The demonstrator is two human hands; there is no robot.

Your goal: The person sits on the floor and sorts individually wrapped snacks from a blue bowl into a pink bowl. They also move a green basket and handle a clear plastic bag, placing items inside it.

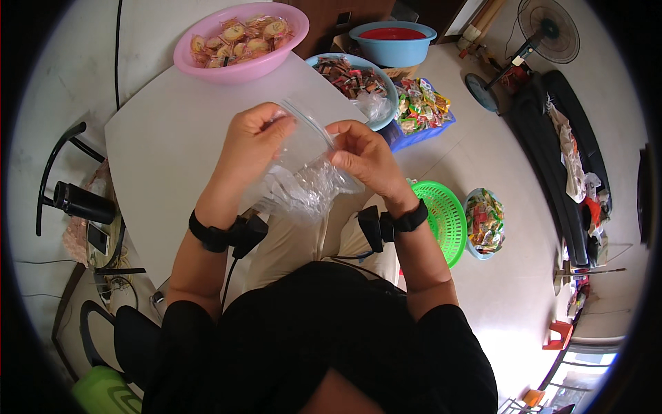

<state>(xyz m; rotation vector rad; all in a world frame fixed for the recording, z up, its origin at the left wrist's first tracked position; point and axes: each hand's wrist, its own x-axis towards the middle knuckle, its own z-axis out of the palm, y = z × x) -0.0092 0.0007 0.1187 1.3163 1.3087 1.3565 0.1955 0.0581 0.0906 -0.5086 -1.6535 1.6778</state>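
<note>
Between my two hands is a clear plastic zip bag (302, 150), its zip strip running along the upper edge. My left hand (257, 137) pinches the bag near one end of that strip. At the strip's other end, my right hand (362, 155) grips the bag between thumb and fingers. Crumpled clear plastic (305, 191) hangs below the hands, over my lap; whether it is one bag or several I cannot tell. The white table (170, 139) lies beyond and to the left of the hands.
A pink basin (191, 67) of wrapped round biscuits stands on the table. Right of it are a blue basin (390, 98) of small packets, a blue crate (421, 137) of colourful packets and a light-blue tub (426, 49). A green basket (455, 222) sits by my right arm.
</note>
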